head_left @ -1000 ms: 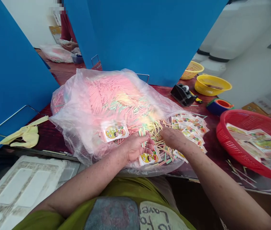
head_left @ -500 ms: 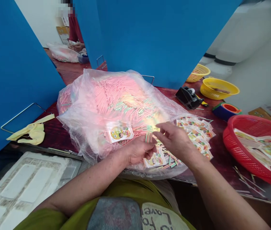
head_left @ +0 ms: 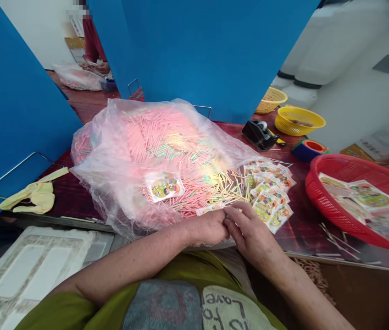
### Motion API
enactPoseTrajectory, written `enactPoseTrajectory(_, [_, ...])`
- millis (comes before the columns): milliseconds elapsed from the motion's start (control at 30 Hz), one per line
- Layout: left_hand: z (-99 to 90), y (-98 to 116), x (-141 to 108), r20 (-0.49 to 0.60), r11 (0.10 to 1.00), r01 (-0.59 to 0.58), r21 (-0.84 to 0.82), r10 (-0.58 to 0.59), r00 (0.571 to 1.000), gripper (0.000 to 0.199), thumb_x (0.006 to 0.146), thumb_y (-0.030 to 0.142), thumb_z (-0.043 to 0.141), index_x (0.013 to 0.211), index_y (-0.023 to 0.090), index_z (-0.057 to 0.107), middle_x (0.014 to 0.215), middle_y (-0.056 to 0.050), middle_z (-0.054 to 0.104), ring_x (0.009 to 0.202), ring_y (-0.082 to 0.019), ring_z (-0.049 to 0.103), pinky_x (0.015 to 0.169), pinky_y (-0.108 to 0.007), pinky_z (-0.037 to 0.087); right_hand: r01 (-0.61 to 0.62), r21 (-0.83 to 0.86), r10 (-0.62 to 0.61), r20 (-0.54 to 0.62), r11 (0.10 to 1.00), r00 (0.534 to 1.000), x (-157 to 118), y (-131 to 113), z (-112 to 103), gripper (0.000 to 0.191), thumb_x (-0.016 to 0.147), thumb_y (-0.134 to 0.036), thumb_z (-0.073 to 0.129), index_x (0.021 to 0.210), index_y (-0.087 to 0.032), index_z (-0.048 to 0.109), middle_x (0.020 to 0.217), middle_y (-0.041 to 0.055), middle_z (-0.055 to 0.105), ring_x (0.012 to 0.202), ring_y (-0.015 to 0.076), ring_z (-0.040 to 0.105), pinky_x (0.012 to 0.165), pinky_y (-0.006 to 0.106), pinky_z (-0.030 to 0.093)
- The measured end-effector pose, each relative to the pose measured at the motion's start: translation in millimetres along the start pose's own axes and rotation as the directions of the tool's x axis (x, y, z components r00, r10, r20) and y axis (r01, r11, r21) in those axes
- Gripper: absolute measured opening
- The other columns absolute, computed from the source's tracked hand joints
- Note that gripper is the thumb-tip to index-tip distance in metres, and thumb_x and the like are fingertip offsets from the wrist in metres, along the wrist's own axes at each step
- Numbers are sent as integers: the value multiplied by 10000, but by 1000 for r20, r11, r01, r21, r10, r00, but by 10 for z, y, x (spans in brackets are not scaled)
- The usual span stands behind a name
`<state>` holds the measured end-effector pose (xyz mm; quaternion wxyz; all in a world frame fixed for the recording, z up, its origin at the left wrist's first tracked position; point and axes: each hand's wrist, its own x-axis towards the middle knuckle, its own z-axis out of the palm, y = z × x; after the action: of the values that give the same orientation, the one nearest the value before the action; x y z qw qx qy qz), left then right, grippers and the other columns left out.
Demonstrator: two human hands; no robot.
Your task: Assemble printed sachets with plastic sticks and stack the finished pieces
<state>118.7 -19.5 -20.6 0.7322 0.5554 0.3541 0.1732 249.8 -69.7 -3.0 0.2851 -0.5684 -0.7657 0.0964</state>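
Observation:
My left hand (head_left: 211,228) is closed near the front edge of the plastic bag, around a small bunch of thin sticks that is almost wholly hidden by the fingers. Against its fingertips my right hand (head_left: 249,231) is curled, and what lies between its fingers cannot be made out. Beyond both hands, the clear plastic bag (head_left: 94,178) lies spread out with a heap of pink, yellow and green thin sticks (head_left: 156,133). One printed packet (head_left: 164,187) rests on the heap. Another printed packet (head_left: 208,209) is partly covered by my left hand.
Several flat printed packets (head_left: 270,195) overlap to the right, beside a red basket (head_left: 346,229) holding more. Behind stand a black tape dispenser (head_left: 259,135), tape rolls (head_left: 309,150) and yellow baskets (head_left: 299,121). A yellow glove-like cloth (head_left: 38,195) lies left. Blue partitions (head_left: 194,55) rise behind.
Both hands have come down toward the bag's front edge. My right hand has closed in against the left, and the bunch of sticks seen in my left hand is now mostly hidden.

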Motion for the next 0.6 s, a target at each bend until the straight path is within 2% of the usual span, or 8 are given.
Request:
enactPoseTrajectory(100, [-42, -9, -25, -24, 971, -3, 239, 9, 1000, 146, 605, 97, 569, 717, 191, 573, 685, 11, 560, 663, -157, 489, 604, -251, 366, 70, 103, -75, 46, 992, 996, -26, -32, -58, 130, 840, -128, 443, 815, -194, 552, 747, 39, 550, 702, 148, 554, 606, 255, 472])
enactPoseTrajectory(167, [-108, 65, -51, -12, 909, -52, 414, 62, 998, 245, 647, 173, 605, 886, 200, 555, 808, -9, 584, 738, -174, 517, 649, -263, 391, 93, 97, -90, -30, 991, 995, -76, 8, -137, 142, 842, -122, 440, 773, -205, 533, 742, 32, 550, 707, 141, 556, 612, 243, 468])
enactPoseTrajectory(233, [-178, 169, -49, 9, 806, -130, 577, 153, 988, 262, 677, 193, 615, 930, 195, 551, 872, -38, 581, 817, -200, 525, 736, -298, 399, 60, -11, -61, -93, 998, 994, -143, 128, -210, 128, 835, -130, 449, 790, -209, 539, 788, 44, 567, 738, 147, 568, 636, 246, 469])
enactPoseTrajectory(267, [-207, 210, -30, -2, 734, -154, 662, 206, 978, 206, 689, 189, 614, 889, 189, 566, 868, -54, 576, 853, -220, 521, 787, -325, 389, 22, -78, -28, -81, 997, 996, -176, 209, -230, 126, 826, -131, 452, 786, -207, 544, 794, 48, 570, 730, 150, 569, 634, 248, 466])
enactPoseTrajectory(333, [-238, 234, 45, -62, 586, -141, 798, 313, 948, 89, 684, 200, 643, 737, 179, 575, 826, -80, 566, 917, -275, 499, 875, -395, 339, -57, -176, 65, 41, 983, 997, -228, 370, -230, 151, 788, -107, 443, 718, -198, 541, 746, 46, 562, 652, 144, 550, 584, 243, 448])
enactPoseTrajectory(400, [-239, 173, 146, -105, 497, -101, 862, 370, 923, 182, 632, 237, 714, 618, 176, 543, 772, -89, 555, 937, -316, 479, 911, -451, 290, -86, -184, 122, 193, 979, 974, -237, 474, -210, 190, 751, -77, 417, 651, -190, 532, 682, 38, 546, 582, 133, 519, 539, 235, 428])
enactPoseTrajectory(433, [-235, 123, 196, -107, 471, -92, 877, 380, 919, 227, 603, 258, 743, 590, 175, 532, 761, -90, 552, 936, -325, 474, 916, -467, 274, -92, -157, 124, 210, 983, 970, -220, 492, -207, 200, 750, -77, 411, 642, -188, 538, 668, 37, 546, 580, 134, 519, 542, 235, 430])
enactPoseTrajectory(600, [-259, 8, 335, -82, 420, -87, 903, 369, 926, 143, 659, 191, 674, 591, 180, 549, 715, -65, 549, 885, -285, 502, 899, -454, 251, -63, 87, 59, 47, 994, 997, -8, 347, -200, 192, 837, -180, 440, 736, -196, 602, 746, 48, 589, 717, 154, 554, 663, 270, 463])
